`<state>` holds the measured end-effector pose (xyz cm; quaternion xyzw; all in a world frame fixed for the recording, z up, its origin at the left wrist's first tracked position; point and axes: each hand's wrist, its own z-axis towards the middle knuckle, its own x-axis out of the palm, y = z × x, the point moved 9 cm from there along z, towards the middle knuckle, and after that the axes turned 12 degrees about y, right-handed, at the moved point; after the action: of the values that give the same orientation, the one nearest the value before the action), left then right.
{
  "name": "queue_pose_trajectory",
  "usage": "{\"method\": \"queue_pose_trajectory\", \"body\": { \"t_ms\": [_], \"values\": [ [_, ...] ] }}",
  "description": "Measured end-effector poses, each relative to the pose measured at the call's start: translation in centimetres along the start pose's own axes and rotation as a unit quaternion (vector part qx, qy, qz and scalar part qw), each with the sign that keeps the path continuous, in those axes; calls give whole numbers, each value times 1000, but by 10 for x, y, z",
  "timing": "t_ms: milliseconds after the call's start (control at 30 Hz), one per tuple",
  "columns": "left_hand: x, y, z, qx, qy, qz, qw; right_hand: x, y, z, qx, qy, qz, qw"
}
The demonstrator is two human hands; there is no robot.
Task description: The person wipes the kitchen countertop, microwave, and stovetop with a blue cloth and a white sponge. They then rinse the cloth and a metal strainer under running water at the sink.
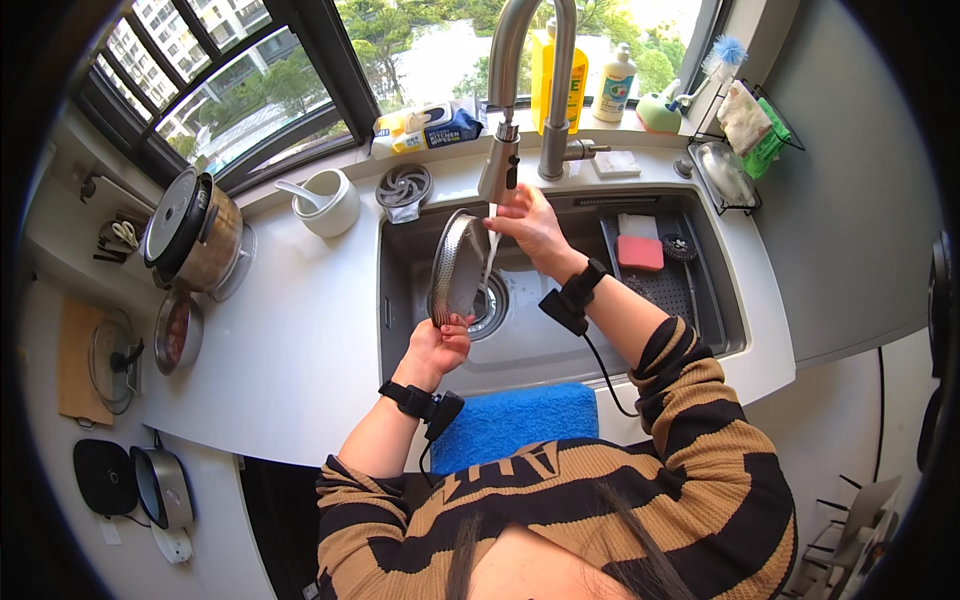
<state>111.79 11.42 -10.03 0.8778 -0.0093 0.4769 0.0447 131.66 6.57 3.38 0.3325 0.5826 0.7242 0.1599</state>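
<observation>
A round metal colander, its wall perforated, is tilted on edge above the left part of the grey sink. My left hand grips its lower rim. Close to its upper right side is my right hand, fingers spread around the water stream under the pull-down faucet head; whether the fingertips touch the colander cannot be told. Water runs down toward the drain. A black strap with a small device circles each wrist.
A draining tray with a pink sponge and a brush sits at the sink's right. Left are a white bowl, a round dark strainer and a large pot. A blue towel lies over the front edge.
</observation>
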Motion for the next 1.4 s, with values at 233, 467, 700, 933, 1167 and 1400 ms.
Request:
{"method": "queue_pose_trajectory", "body": {
  "t_ms": [233, 467, 700, 933, 1167, 1400],
  "values": [
    [-4, 1, -1, -5, 1, 8, 1000, 20, -50, -22, 204, 125, 37, 970],
    [-7, 5, 1, -12, -6, 19, 1000, 22, -50, -20, 216, 117, 17, 969],
    [-8, 7, 4, -20, 1, 22, 1000, 22, -50, -16, 206, 122, 15, 971],
    [-5, 2, 5, 0, 11, 22, 1000, 22, -50, -15, 188, 119, 24, 975],
    [-18, 3, 11, 2, 3, 8, 1000, 6, -52, -6, 140, 108, -204, 963],
    [12, -13, 1, 37, 79, -56, 995, -18, -58, -14, 154, 65, -474, 864]
  ]
}}
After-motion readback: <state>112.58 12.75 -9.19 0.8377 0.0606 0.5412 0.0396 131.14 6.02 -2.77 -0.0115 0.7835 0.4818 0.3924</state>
